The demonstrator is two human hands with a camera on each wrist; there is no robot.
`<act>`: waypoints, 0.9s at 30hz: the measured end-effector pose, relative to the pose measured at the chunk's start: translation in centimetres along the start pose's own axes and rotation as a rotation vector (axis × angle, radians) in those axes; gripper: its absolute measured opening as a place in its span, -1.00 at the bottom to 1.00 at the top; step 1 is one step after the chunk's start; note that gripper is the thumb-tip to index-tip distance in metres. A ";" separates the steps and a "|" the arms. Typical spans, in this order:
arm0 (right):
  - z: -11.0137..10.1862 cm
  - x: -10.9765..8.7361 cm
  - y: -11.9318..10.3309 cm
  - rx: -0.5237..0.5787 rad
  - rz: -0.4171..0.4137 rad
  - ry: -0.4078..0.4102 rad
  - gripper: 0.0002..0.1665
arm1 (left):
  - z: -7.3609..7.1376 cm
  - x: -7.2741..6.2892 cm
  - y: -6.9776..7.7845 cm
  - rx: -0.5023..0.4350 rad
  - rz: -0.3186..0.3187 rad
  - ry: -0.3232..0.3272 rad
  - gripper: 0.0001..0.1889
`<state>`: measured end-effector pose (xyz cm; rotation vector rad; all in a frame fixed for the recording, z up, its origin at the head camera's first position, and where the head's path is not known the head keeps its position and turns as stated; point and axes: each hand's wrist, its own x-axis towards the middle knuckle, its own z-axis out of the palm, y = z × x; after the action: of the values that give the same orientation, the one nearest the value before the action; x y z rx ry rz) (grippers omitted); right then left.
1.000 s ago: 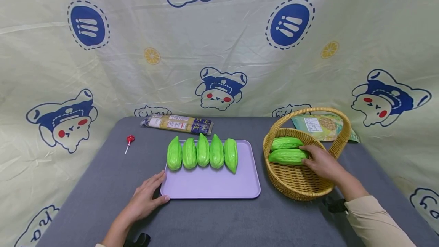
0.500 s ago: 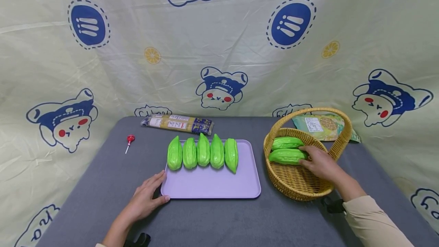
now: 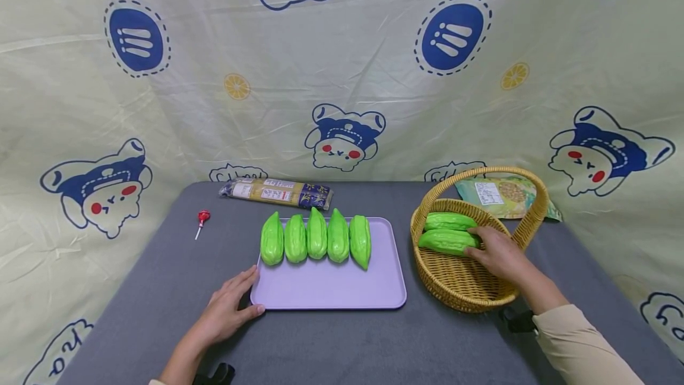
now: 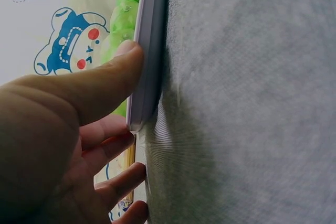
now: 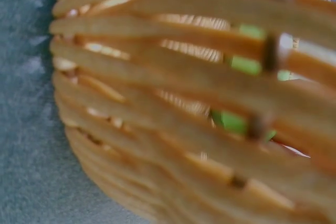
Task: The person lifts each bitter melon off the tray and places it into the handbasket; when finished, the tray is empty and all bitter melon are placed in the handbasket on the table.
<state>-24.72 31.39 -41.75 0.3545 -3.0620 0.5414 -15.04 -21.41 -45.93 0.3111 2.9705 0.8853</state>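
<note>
the right hand (image 3: 501,254) is narrowed around one end of the nearer green gourd (image 3: 445,242) in the wicker basket (image 3: 464,286), right of the frame, seemingly for grip; at lower left, the lilac tray (image 3: 331,287) is touched by the loosely spread left hand (image 3: 227,306), perhaps for steadiness.

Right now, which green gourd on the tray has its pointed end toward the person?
The rightmost gourd, nearest the basket; the other four turn blunt ends that way.
</note>
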 end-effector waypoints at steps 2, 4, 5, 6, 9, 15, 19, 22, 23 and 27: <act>0.0 0.0 0.0 0.000 -0.001 -0.001 -0.37 | 0.0 0.0 0.0 0.001 -0.004 -0.003 -0.27; -0.1 0.0 0.0 0.000 -0.002 -0.001 -0.36 | 0.0 0.0 0.0 0.001 -0.009 -0.006 -0.27; -0.1 0.1 -0.1 -0.001 -0.002 -0.001 -0.36 | 0.0 0.0 0.0 0.001 -0.011 -0.008 -0.26; -0.1 0.1 -0.1 -0.002 0.000 -0.002 -0.35 | 0.0 0.0 0.1 -0.001 -0.013 -0.010 -0.26; -0.1 0.1 -0.1 -0.003 0.010 -0.004 -0.36 | -0.1 0.0 0.1 -0.005 -0.019 -0.015 -0.26; 0.2 0.2 0.0 -0.016 0.014 0.015 -0.37 | -0.1 0.0 0.0 -0.004 -0.021 -0.021 -0.25; 0.3 0.3 -0.1 -0.026 0.010 0.025 -0.38 | -0.1 0.0 0.0 -0.004 -0.020 -0.022 -0.25; 0.2 0.3 -0.1 -0.029 0.011 0.029 -0.38 | -0.1 0.0 0.0 -0.001 -0.021 -0.023 -0.25; 0.2 0.3 -0.1 -0.029 0.011 0.031 -0.38 | -0.2 0.0 0.0 0.000 -0.021 -0.024 -0.25; 0.1 0.1 -0.1 -0.027 0.011 0.030 -0.37 | -0.2 0.0 0.1 -0.002 -0.019 -0.024 -0.25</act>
<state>-24.83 31.20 -41.82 0.3257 -3.0414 0.5003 -15.08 -21.46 -45.76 0.2903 2.9460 0.8758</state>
